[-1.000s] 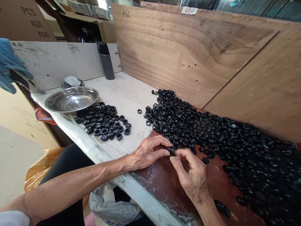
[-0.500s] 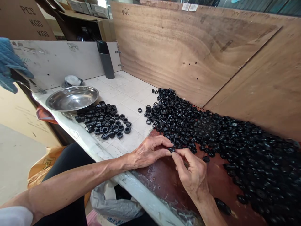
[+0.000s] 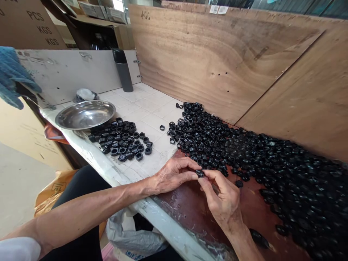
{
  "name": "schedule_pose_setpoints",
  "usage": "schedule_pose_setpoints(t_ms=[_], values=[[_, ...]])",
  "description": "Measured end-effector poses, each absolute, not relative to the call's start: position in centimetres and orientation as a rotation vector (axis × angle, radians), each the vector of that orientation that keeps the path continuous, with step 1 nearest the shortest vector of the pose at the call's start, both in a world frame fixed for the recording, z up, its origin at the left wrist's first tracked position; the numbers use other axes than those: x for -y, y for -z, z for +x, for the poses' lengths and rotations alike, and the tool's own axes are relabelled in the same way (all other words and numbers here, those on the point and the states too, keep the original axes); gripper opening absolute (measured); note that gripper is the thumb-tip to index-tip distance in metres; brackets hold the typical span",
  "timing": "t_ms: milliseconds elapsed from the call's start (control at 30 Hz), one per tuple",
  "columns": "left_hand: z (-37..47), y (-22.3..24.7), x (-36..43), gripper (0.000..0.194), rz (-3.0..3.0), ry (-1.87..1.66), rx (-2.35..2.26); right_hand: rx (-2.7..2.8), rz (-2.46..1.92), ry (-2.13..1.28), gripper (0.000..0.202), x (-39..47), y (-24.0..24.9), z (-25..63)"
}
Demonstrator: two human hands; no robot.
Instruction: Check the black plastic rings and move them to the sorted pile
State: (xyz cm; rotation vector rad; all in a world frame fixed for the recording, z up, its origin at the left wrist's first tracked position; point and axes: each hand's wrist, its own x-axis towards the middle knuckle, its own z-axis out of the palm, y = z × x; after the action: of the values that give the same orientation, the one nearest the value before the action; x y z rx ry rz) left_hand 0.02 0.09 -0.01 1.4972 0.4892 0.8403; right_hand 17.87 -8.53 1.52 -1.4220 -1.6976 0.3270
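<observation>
Between the fingertips of both hands sits a small black plastic ring-shaped part (image 3: 199, 173). My left hand (image 3: 176, 174) pinches it from the left with thumb and fingers. From the right, my right hand (image 3: 221, 194) grips the same part between thumb and forefinger. Just beyond the fingers spreads a large heap of loose black rings and caps (image 3: 214, 139), running off to the right. A smaller pile of black parts (image 3: 122, 139) lies on the white tiled surface to the left, several of them assembled-looking with discs inside.
A shallow steel bowl (image 3: 85, 115) stands at the left edge by a clear plastic bag (image 3: 85, 95). Farther back is a dark grey flask (image 3: 123, 72). A plywood board (image 3: 217, 58) walls the back. A dark tool-like object (image 3: 259, 238) lies near my right forearm.
Both hands stay at almost the same spot, fingers shifting slightly around the black part, more of which now shows. The view has moved a little.
</observation>
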Motion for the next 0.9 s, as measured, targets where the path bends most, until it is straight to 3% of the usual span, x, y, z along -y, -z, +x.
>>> schedule_pose_setpoints(t_ms=[533,800,900], values=[[0.1,-0.3,-0.1,0.027,1.28,-0.772,-0.444,1.475,-1.443,-0.578,0.017,8.8,-1.1,18.0],[-0.8,0.4,-0.2,0.016,2.066,-0.934,-0.385,1.128,-1.521,-1.098,0.031,8.3,-1.3,16.7],[-2.4,0.2,0.1,0.019,2.314,-0.81,-0.377,1.154,-1.603,-1.051,0.034,8.2,-1.2,17.7]])
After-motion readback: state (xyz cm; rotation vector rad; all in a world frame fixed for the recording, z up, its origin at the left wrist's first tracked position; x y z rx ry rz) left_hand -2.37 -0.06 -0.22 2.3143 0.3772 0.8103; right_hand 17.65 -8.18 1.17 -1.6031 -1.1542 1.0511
